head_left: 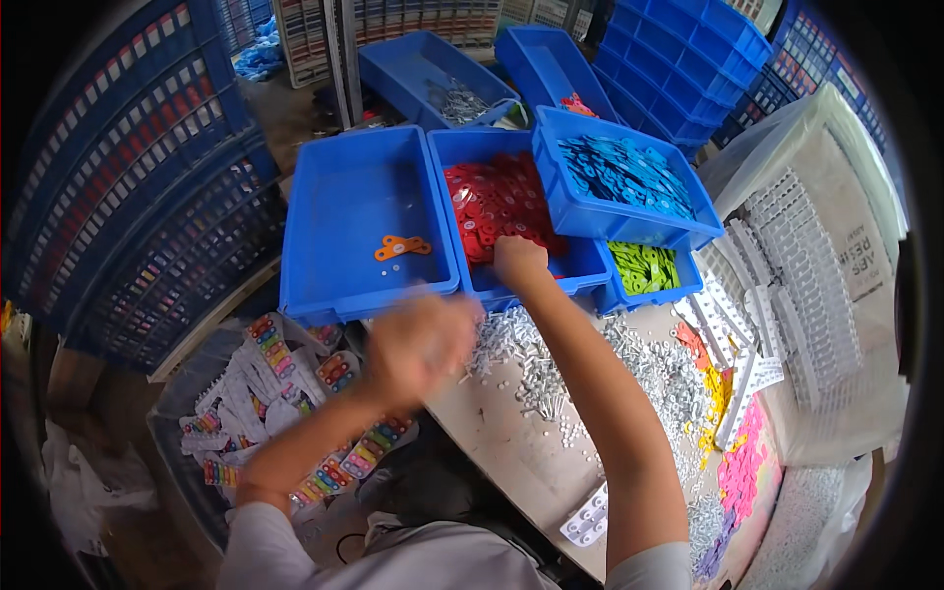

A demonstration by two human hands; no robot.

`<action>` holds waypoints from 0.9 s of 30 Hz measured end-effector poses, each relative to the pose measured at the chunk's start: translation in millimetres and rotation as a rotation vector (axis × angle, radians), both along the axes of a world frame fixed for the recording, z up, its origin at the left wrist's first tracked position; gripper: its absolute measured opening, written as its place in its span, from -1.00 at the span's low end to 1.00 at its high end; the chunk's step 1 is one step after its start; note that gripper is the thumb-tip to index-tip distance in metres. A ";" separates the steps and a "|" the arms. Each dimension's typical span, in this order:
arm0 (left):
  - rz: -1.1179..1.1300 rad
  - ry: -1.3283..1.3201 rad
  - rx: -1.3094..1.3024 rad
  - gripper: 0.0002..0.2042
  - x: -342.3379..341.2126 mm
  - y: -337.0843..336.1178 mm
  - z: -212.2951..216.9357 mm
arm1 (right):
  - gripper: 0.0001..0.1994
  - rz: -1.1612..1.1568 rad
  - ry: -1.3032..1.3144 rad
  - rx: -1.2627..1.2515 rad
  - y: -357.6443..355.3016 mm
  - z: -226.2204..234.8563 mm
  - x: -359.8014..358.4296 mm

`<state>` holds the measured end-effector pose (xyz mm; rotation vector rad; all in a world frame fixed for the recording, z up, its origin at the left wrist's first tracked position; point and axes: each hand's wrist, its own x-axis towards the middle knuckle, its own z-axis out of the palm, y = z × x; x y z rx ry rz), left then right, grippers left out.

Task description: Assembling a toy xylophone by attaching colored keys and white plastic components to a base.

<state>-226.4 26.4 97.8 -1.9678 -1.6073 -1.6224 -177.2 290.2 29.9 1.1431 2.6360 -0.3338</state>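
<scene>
My right hand reaches over the front of the blue bin of red flat plastic pieces. Its fingers look curled and closed at the edge of the pile, and whatever they hold is hidden. My left hand is smeared by motion in front of the left blue bin, so its fingers cannot be made out. Inside that left bin lie a few orange flat pieces with rounded ends and several tiny white bits. Small silvery-white pins are heaped on the table beneath my right forearm.
Bins of blue pieces and green pieces stand at the right. White perforated strips, yellow pieces and pink pieces lie right. A tub holds white strips with colourful pieces at lower left. Stacked blue bins rise behind.
</scene>
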 end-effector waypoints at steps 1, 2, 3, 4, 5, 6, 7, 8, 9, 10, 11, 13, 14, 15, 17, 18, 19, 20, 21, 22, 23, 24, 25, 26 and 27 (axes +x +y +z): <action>0.160 -0.169 -0.053 -0.82 -18.5 21.7 8.5 | -0.64 -0.034 0.030 0.145 -2.1 -1.8 3.2; 0.244 -0.142 -0.158 -0.84 -51.9 39.6 15.5 | -0.64 -0.033 0.033 0.149 -0.8 -2.7 4.3; 0.252 -0.065 -0.379 -0.81 -83.9 56.6 17.5 | -0.64 -0.005 0.030 0.143 5.1 -6.3 9.0; 0.249 0.030 -0.491 -0.79 -118.4 71.3 2.4 | -0.64 0.037 0.034 0.137 7.0 -7.1 6.8; 0.261 0.120 -0.652 -0.72 -146.5 78.1 -8.0 | -0.64 0.048 0.042 0.142 5.7 -9.3 1.9; 0.254 0.205 -0.680 -0.68 -168.5 82.8 -26.9 | -0.60 0.035 0.078 0.126 4.6 -12.7 -1.1; 0.249 0.289 -0.711 -0.64 -185.0 85.5 -45.8 | -0.55 0.025 0.112 0.107 4.1 -16.1 -4.8; 0.249 0.282 -0.707 -0.64 -192.9 92.0 -64.4 | -0.55 0.027 0.107 0.112 7.3 -19.9 -4.7; 0.286 0.405 -0.715 -0.61 -198.4 95.2 -81.3 | -0.50 0.018 0.109 0.095 9.1 -24.2 -4.8; 0.317 0.529 -0.720 -0.59 -200.3 100.0 -90.2 | -0.45 0.003 0.109 0.079 12.6 -29.8 -3.1; 0.306 0.525 -0.714 -0.59 -198.4 109.8 -85.7 | -0.45 -0.007 0.102 0.083 21.7 -34.8 0.6; 0.094 0.266 -0.988 -0.63 -196.2 129.4 -77.9 | -0.45 0.077 0.059 0.043 40.5 -42.1 7.4; 0.102 0.262 -0.996 -0.63 -201.0 126.4 -80.5 | -0.45 0.086 0.060 0.037 35.0 -34.2 5.4; 0.052 0.083 -1.044 -0.67 -204.3 123.9 -83.5 | -0.45 0.133 0.024 -0.017 31.5 -24.9 5.9; 0.011 -0.096 -1.086 -0.71 -216.3 120.4 -90.6 | -0.45 0.185 -0.007 -0.072 18.0 4.7 3.7; 0.017 -0.129 -1.060 -0.74 -225.9 117.1 -97.3 | -0.50 0.211 -0.034 -0.085 10.6 19.9 2.7; 0.012 -0.158 -1.032 -0.77 -231.5 117.8 -101.3 | -0.54 0.225 -0.065 -0.096 8.8 27.5 5.7; 0.004 -0.153 -1.036 -0.77 -236.1 119.3 -100.9 | -0.54 0.216 -0.064 -0.100 13.7 26.6 9.1; 0.027 -0.131 -1.066 -0.78 -242.2 120.3 -99.1 | -0.54 0.232 -0.051 -0.092 18.9 26.6 10.8; 0.050 -0.109 -1.096 -0.79 -243.1 122.5 -99.4 | -0.54 0.249 -0.040 -0.086 23.3 24.6 14.7; 0.026 -0.097 -1.096 -0.79 -230.6 128.6 -90.0 | -0.54 0.222 -0.041 -0.085 28.7 25.5 25.7; 0.090 -0.282 -1.023 -0.80 -219.7 130.1 -79.8 | -0.58 0.202 0.104 -0.079 34.1 26.8 37.6; 0.164 -0.463 -0.947 -0.81 -210.1 126.9 -63.9 | -0.62 0.190 0.257 -0.071 34.9 32.2 46.1; 0.150 -0.463 -0.869 -0.84 -211.3 117.5 -55.8 | -0.73 0.230 0.479 -0.032 21.9 45.6 52.1; 0.125 -0.549 -0.778 -0.85 -213.0 108.8 -46.8 | -0.73 0.217 0.488 -0.039 10.6 60.6 61.1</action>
